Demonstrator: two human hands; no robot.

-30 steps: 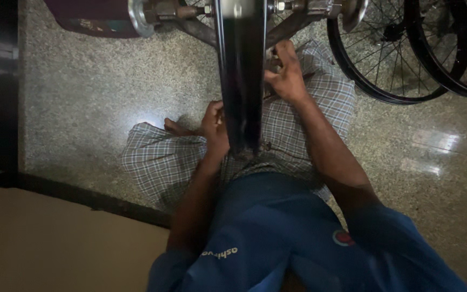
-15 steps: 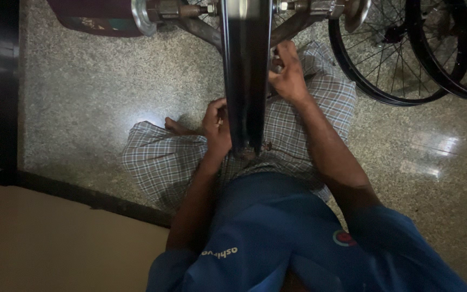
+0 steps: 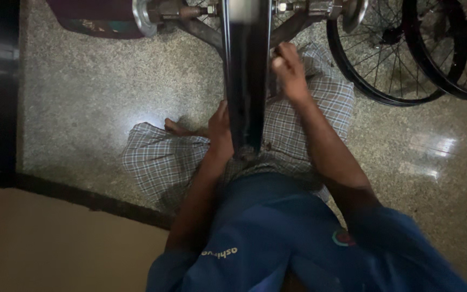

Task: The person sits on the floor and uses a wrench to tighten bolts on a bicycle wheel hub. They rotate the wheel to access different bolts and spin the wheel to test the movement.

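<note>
Black rubber fills the centre of the view: a bicycle wheel [image 3: 246, 75], seen edge-on, stands upright between the knees of a person seated on a speckled stone floor [image 3: 87, 97], its axle ends [image 3: 190, 11] jutting out at 11 and 1 o'clock. The left hand [image 3: 220, 132] lies flat against the tyre's near side at 9 o'clock of its lower edge, fingers closed along the tread, apparently steadying the wheel so it cannot roll or tip. The right hand [image 3: 289, 73], at 2 o'clock of the tyre, is curled into a loose fist beside the rim, pinching something too small and dim to make out. A checked cloth [image 3: 163, 159] covers the lap beneath the wheel, and a bare foot [image 3: 177, 128] shows at 9 o'clock. Two more spoked wheels [image 3: 401, 59] lean at 2 o'clock, well apart from the hands, and a maroon object [image 3: 95, 16] sits at 11 o'clock.
</note>
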